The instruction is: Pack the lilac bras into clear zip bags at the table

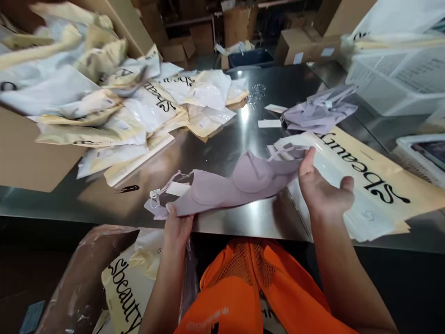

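A lilac bra is stretched out just above the steel table, cups in the middle, with white tags at its left end. My left hand is closed on the lower edge of that left end, thumb on top. At the other end, my right hand is palm up, its thumb spread away and its fingertips against the bra's edge, partly hidden. Beyond my right hand a second lilac garment lies folded, with white tags beside it. Under and beside my right hand is a stack of printed mailing bags.
Printed mailing bags are heaped at the left, over a cardboard box. A white bin stands at the back right. Below the table edge, an open plastic sack contains more bags. The steel table ends near my orange vest.
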Demonstrator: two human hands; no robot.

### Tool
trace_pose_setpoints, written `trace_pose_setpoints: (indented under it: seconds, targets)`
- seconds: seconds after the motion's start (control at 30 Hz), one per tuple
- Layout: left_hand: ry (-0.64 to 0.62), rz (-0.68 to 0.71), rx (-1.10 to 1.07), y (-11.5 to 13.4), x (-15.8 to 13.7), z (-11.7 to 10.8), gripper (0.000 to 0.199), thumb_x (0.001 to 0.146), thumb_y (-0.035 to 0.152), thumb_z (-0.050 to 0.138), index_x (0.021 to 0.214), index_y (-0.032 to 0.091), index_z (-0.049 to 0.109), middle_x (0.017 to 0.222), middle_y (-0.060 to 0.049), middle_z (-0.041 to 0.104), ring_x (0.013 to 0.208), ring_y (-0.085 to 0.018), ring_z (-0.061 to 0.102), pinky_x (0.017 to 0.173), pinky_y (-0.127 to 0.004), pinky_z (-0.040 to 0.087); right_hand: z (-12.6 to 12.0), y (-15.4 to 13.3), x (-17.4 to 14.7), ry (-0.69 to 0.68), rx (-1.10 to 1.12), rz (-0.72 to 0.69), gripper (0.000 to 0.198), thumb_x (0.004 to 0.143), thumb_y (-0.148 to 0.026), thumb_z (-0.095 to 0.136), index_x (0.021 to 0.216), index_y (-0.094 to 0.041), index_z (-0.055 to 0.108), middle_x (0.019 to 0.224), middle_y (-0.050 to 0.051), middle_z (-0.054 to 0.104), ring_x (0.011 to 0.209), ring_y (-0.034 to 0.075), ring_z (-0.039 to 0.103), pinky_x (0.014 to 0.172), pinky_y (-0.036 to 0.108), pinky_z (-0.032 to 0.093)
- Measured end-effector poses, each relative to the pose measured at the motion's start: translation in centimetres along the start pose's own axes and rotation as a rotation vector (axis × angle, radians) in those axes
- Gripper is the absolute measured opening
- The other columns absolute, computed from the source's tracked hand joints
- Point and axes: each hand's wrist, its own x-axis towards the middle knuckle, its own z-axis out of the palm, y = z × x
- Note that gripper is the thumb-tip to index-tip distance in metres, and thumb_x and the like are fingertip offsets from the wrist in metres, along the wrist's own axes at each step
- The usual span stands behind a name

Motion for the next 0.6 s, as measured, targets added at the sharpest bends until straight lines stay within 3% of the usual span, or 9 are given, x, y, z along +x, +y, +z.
trace_pose_setpoints:
  seconds: [0.1, 0.17, 0.27, 0.33, 0.43, 0.5, 0.6]
  targets:
    - [-0.018, -0.039, 0.103, -1.1, -0.5, -4.1, 0.026, 0.100, 0.024, 0.044, 0.111, 0.023, 0.068, 0.126, -0.010, 0.069, 0.127, -0.024, 0.060, 0.100, -0.041, 0.057, -3.2, -4.9, -0.7, 0.061, -0.894, -0.372, 0.049, 0.090, -0.052, 0.033, 0.114, -0.020, 0.061, 0.132, 0.021, 0.058, 0.122, 0.025, 0.063, 0.087, 0.039, 0.059]
    - [-0.043, -0.020, 0.171, -0.9, -1.3, -5.9, 0.025, 0.091, 0.011, 0.056, 0.109, 0.023, 0.068, 0.119, -0.007, 0.072, 0.114, -0.022, 0.067, 0.093, -0.036, 0.060, -3.8, -7.4, -1.1, 0.155, -1.370, -0.482, 0.035, 0.080, -0.049, 0.046, 0.102, -0.026, 0.058, 0.114, 0.014, 0.065, 0.099, 0.024, 0.070, 0.084, 0.042, 0.057]
    - [0.018, 0.025, 0.250, 0.0, -2.1, -6.7, 0.040, 0.074, -0.008, 0.064, 0.101, 0.021, 0.067, 0.093, -0.001, 0.073, 0.083, -0.014, 0.071, 0.079, -0.024, 0.061, -3.3, -9.0, -1.0, 0.177, -1.901, -0.635, 0.042, 0.061, -0.037, 0.066, 0.099, -0.026, 0.055, 0.093, 0.007, 0.067, 0.078, 0.023, 0.065, 0.078, 0.040, 0.053]
    - [0.086, 0.020, 0.252, 0.9, -2.1, -6.3, 0.041, 0.073, -0.012, 0.061, 0.099, 0.019, 0.065, 0.082, 0.001, 0.071, 0.072, -0.011, 0.069, 0.071, -0.019, 0.060, -2.7, -8.4, -0.1, 0.143, -2.399, -0.572, 0.036, 0.068, -0.045, 0.066, 0.097, -0.024, 0.062, 0.094, 0.008, 0.069, 0.086, 0.025, 0.064, 0.081, 0.040, 0.050]
    - [0.138, -0.033, 0.118, 1.9, -2.1, -5.3, 0.037, 0.086, -0.004, 0.049, 0.114, 0.016, 0.063, 0.088, -0.005, 0.074, 0.078, -0.013, 0.072, 0.073, -0.021, 0.060, -2.2, -6.2, 2.1, 0.276, -3.053, -0.228, 0.046, 0.086, -0.063, 0.050, 0.092, -0.021, 0.069, 0.100, 0.014, 0.070, 0.100, 0.033, 0.064, 0.086, 0.046, 0.048]
    - [0.133, -0.085, -0.025, 1.9, -2.5, -4.8, 0.036, 0.095, 0.004, 0.040, 0.126, 0.013, 0.058, 0.091, -0.009, 0.076, 0.083, -0.015, 0.074, 0.074, -0.023, 0.060, -2.6, -4.7, 3.7, 0.369, -3.222, -0.102, 0.055, 0.086, -0.067, 0.049, 0.097, -0.018, 0.071, 0.106, 0.019, 0.068, 0.105, 0.039, 0.064, 0.085, 0.049, 0.048]
    - [0.111, -0.125, -0.150, 1.1, -2.9, -4.6, 0.035, 0.101, 0.011, 0.034, 0.128, 0.014, 0.054, 0.085, -0.007, 0.076, 0.079, -0.015, 0.074, 0.072, -0.022, 0.060, -4.0, -3.5, 5.6, 0.354, -3.133, -0.124, 0.044, 0.081, -0.054, 0.064, 0.097, -0.014, 0.070, 0.106, 0.020, 0.068, 0.106, 0.040, 0.064, 0.084, 0.047, 0.050]
